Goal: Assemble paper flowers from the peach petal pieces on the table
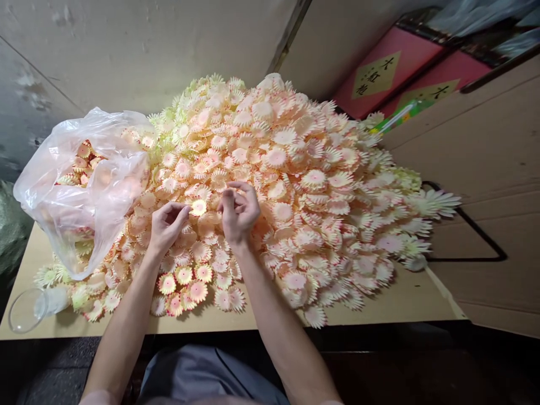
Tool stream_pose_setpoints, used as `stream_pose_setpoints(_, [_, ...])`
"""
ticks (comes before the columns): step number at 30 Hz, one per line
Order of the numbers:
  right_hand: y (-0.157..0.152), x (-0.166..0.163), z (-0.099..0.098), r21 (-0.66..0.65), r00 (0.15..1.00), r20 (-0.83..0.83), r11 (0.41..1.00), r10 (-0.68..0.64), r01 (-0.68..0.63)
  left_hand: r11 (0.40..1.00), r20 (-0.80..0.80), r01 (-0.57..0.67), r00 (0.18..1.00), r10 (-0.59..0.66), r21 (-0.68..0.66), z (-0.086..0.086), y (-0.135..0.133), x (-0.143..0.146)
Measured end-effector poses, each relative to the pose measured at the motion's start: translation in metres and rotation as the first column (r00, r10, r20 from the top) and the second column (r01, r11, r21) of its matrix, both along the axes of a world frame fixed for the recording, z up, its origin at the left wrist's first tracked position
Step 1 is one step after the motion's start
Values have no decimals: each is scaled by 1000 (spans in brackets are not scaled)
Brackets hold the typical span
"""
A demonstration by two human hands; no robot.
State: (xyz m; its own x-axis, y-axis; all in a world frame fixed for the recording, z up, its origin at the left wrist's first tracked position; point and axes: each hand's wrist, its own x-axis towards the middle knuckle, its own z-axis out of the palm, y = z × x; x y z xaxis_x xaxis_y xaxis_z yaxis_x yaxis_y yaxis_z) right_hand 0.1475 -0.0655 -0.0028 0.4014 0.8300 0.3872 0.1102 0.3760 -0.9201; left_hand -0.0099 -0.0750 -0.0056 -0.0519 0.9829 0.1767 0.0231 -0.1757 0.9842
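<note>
A large heap of pale pink and cream paper flower pieces (287,169) covers most of a beige table (405,304). My left hand (166,225) hovers over the heap's near middle, fingers curled, pinching one small flower piece (198,207) at its fingertips. My right hand (239,211) is just to the right of it, fingers bent and pinched together over the same spot. What my right hand grips is too small to make out. Both forearms reach in from the bottom edge.
A clear plastic bag (84,185) with more flower pieces lies at the heap's left. A clear round cup or lid (27,309) sits at the table's front left corner. Cardboard sheets (485,157) and red boxes (388,67) stand to the right. A grey wall is behind.
</note>
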Motion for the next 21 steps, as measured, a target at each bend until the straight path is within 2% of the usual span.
stream_pose_setpoints(3, [0, -4, -2, 55, 964, 124, 968, 235, -243, 1000, 17, -13, 1000, 12, 27, -2, 2, 0])
stream_pose_setpoints(6, [1, -7, 0, 30, 924, 165, 935, 344, -353, 997, 26, -49, 999, 47, 57, -3, 4, -2])
stream_pose_setpoints(13, [24, -10, 16, -6, 865, 221, 888, 450, -460, 996, 69, -49, 997, 45, 68, -7, 8, -4])
stream_pose_setpoints(17, [41, -16, 6, -41, 848, 92, 853, 522, -521, 997, 97, -63, 994, 57, 54, -8, 10, -4])
stream_pose_setpoints(21, [43, -19, -4, -90, 869, 67, 870, 491, -485, 996, 60, -67, 996, 63, 58, -6, 11, -2])
